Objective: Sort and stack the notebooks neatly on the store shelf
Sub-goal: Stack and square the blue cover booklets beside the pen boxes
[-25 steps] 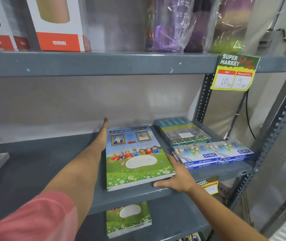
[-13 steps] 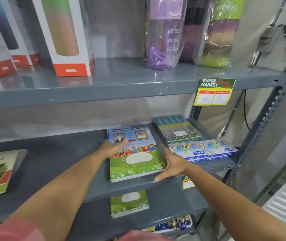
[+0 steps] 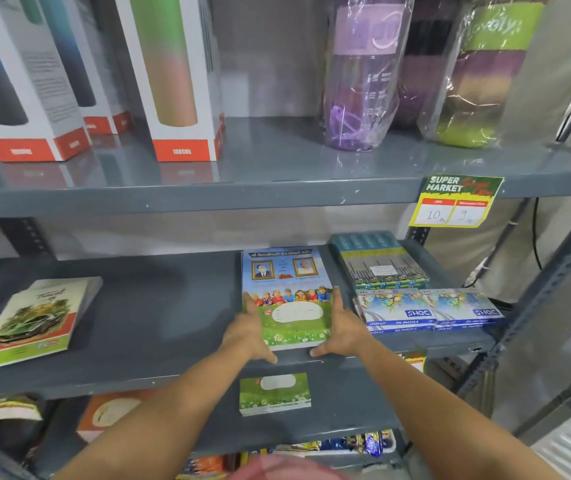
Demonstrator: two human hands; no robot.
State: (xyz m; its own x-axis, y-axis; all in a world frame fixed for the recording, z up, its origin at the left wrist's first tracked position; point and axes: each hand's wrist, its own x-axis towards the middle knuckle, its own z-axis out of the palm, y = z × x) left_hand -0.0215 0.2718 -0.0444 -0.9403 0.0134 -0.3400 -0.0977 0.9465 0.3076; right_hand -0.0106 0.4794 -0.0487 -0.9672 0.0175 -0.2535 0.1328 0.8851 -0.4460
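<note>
glossy paper notebook cover (image 3: 287, 299), smooth grey painted metal shelf (image 3: 159, 317), crinkly clear plastic wrap on the purple bottle (image 3: 360, 81), shiny cardboard flask boxes (image 3: 180, 98)

A grey metal shelf (image 3: 159, 317) carries a green-and-blue children's notebook stack (image 3: 289, 296), a car-cover notebook pile (image 3: 31, 323) well left, and blue pastel boxes (image 3: 429, 311) right.

Three grey shelf levels show: the top shelf (image 3: 277, 195), the middle shelf (image 3: 159, 327) and a lower shelf (image 3: 346, 410). On top stand three boxed bottles: two dark ones (image 3: 17, 98) (image 3: 79, 64) and one green-to-pink (image 3: 180, 81); beside them are three plastic-wrapped bottles (image 3: 360, 81) (image 3: 415, 64) (image 3: 478, 81). The middle shelf carries one stack of children-cover notebooks (image 3: 287, 296), one stack of car-cover notebooks (image 3: 34, 320), one pile of teal packs (image 3: 377, 261) and two piles of oil pastel boxes (image 3: 395, 311) (image 3: 464, 310). One yellow price tag (image 3: 454, 202) hangs there. Two hands (image 3: 249, 334) (image 3: 343, 327) are in view.
</note>
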